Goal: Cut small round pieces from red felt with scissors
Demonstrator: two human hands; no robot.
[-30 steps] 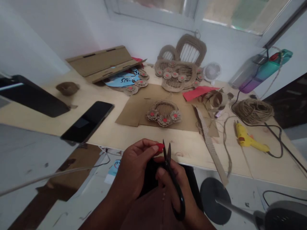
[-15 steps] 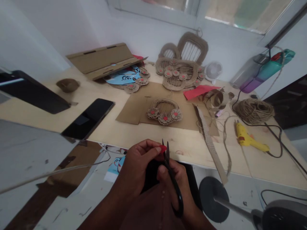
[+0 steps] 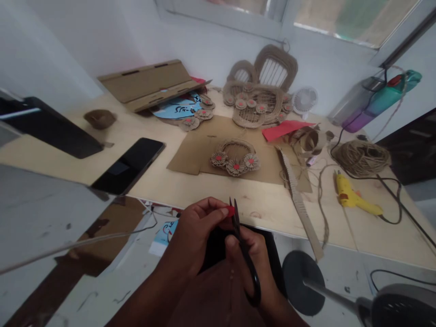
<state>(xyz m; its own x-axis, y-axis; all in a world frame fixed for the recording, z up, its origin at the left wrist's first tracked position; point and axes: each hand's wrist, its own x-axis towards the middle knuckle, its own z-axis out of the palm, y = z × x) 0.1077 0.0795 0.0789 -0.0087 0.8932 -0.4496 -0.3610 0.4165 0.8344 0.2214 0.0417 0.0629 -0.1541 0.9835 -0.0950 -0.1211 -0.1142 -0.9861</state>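
While my left hand pinches a red piece between thumb and fingers, my right hand grips scissors, their narrowly parted blades at its edge. I see both by the worktop's front.

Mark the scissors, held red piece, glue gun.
Scissors (image 3: 249, 262): head view, on the black handle.
Red piece (image 3: 230, 210): head view, middle of its visible part.
Glue gun (image 3: 357, 202): head view, on the yellow body.

A window (pale-framed) tops the white wall.
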